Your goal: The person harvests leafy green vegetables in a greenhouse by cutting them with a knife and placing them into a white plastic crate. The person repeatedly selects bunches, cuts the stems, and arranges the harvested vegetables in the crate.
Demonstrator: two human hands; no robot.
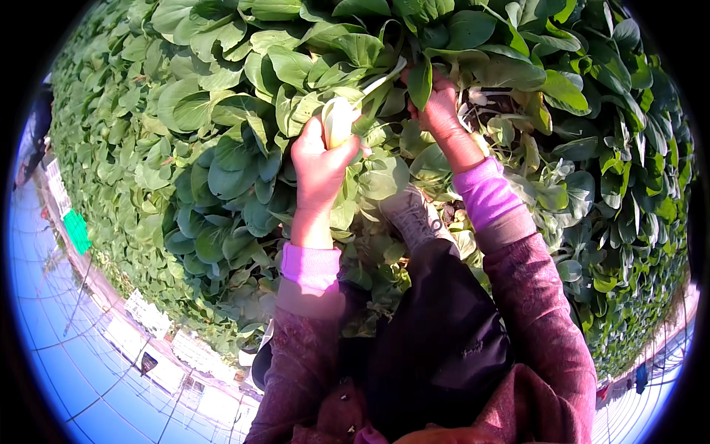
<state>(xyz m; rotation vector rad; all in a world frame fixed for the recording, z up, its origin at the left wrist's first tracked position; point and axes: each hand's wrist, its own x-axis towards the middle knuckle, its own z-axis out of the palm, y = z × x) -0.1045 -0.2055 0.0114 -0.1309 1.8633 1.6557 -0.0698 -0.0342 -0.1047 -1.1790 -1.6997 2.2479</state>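
My left hand (324, 161) grips a leafy green plant by its pale, thick stalk base (337, 122), thumb and fingers closed around it. Its leaves (294, 64) appear to spread away beyond the hand, among the other foliage. To the right, my right hand (438, 102) reaches down among the stems of the standing leafy greens (471, 33). A green leaf covers part of its fingers, so whether they hold a stem is unclear. Loose and yellowing leaves (502, 130) lie just right of that hand.
Dense leafy greens (138, 139) spread on both sides. My shoe (413, 213) stands among low leaves between my arms. At the far left edge are a green object (76, 231), white crates (147, 313) and a wire-like framework under blue. Part of another person seems visible at the upper left rim.
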